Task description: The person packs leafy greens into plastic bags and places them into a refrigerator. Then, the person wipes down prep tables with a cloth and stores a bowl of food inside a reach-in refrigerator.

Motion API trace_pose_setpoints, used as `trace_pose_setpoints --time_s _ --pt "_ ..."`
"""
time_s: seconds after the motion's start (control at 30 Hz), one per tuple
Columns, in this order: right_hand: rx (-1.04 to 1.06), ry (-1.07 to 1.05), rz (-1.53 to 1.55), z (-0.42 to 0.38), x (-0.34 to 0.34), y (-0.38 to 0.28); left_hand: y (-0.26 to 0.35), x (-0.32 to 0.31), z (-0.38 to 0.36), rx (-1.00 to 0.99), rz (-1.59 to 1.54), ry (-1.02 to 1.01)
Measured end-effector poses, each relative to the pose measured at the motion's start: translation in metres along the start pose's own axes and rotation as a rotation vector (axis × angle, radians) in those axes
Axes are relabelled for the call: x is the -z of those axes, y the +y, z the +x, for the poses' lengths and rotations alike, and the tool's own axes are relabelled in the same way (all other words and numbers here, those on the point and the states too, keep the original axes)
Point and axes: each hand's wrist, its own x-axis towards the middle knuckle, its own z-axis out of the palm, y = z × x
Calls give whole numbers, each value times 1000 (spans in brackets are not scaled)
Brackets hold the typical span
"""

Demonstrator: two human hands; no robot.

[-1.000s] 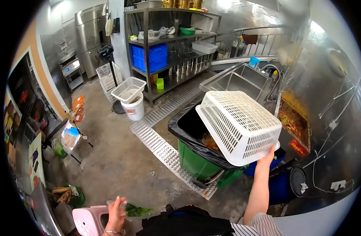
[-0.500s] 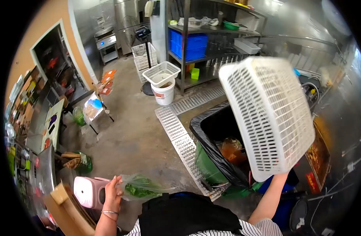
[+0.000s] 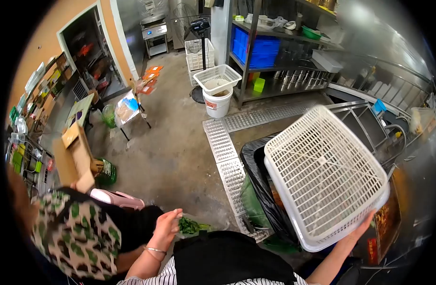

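**Currently, a white basket (image 3: 322, 173) is held tilted over a green bin (image 3: 255, 204) by the right grip (image 3: 363, 229)**

The basket is supported at its lower right corner, where the right grip is clamped on the rim; its bulk is extended up and to the left of the hand, with the gridded face turned toward the camera. The fingertips are hidden beneath the rim, so how far they are wrapped around cannot be told. Most of the bin's opening is covered by the basket. Black liner (image 3: 259, 166) can be seen along the basket's left side, but whether it is touched by the basket cannot be made out.

By the left grip (image 3: 168, 224), whose fingers are curled together, a clear bag of greens (image 3: 194, 225) is held just to the right of the hand. The pinched part is hidden by the fingers, and the lower end is lost behind a black apron (image 3: 222, 259).

Farther out, ridged metal plates (image 3: 233, 178) are laid on the floor (image 3: 175, 142), and a metal sink (image 3: 372, 128) is partly covered by the basket. At the left, a co-worker in a camouflage garment (image 3: 78, 232) is blurred and cut off by the dark border. A pink stool (image 3: 120, 198) is partly hidden behind that person, near a cardboard box (image 3: 66, 161).
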Motion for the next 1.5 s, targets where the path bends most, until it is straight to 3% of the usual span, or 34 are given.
trace_pose_setpoints --time_s 0.07,0.13,0.17,0.2,0.23,0.3,0.33,0.57,0.8,0.93,1.0,1.13,1.2,1.23,1.27,1.33,1.37,1.4,1.47,1.5 --pt "36 77 -12 -6 -26 -10 0 -7 2 -34 17 -3" --pt "310 18 -595 -11 -22 -16 4 -5 -3 -69 31 -14" --pt "503 -37 -613 -11 -45 -2 9 -8 -4 -110 62 8" --pt "487 -43 -618 -9 -69 4 14 -10 -6 -147 95 33" --pt "611 -427 -915 -9 -94 6 13 -4 -2 -162 88 19" --pt "726 -997 -1279 -13 -143 21 27 -10 -13 -193 84 46" --pt "729 -1167 -1361 -19 -164 31 32 -15 -19 -214 76 53" --pt "706 -1408 -1689 -29 -122 173 38 -21 -33 -254 -9 31" --pt "623 -1373 -1762 -24 -118 183 43 -4 -48 -261 -33 14" --pt "395 -1354 -1737 -27 -140 162 54 3 -52 -298 -65 -15" --pt "482 -1303 -1595 -24 -142 157 65 -3 -59 -299 -39 -2" --pt "504 -955 -1554 -27 -155 134 78 1 -82 -292 32 17" --pt "399 -788 -1375 -49 -178 126 85 -2 -80 -294 43 -77" --pt "239 -828 -1142 -65 -190 129 89 0 -80 -289 47 -89" --pt "-163 -827 -927 -89 -207 132 93 1 -82 -291 50 -89" --pt "-182 -1256 -745 -109 -227 165 98 -6 -85 -312 56 -107" --pt "-303 -1340 -738 -123 -242 179 100 -9 -88 -317 58 -117" --pt "-321 -1409 -679 -136 -248 204 102 -13 -92 -335 67 -137" --pt "10 -1443 -607 -164 -248 277 110 -21 -104 -353 78 -164" --pt "19 -1442 -609 -165 -237 290 116 -25 -112 -379 67 -144"
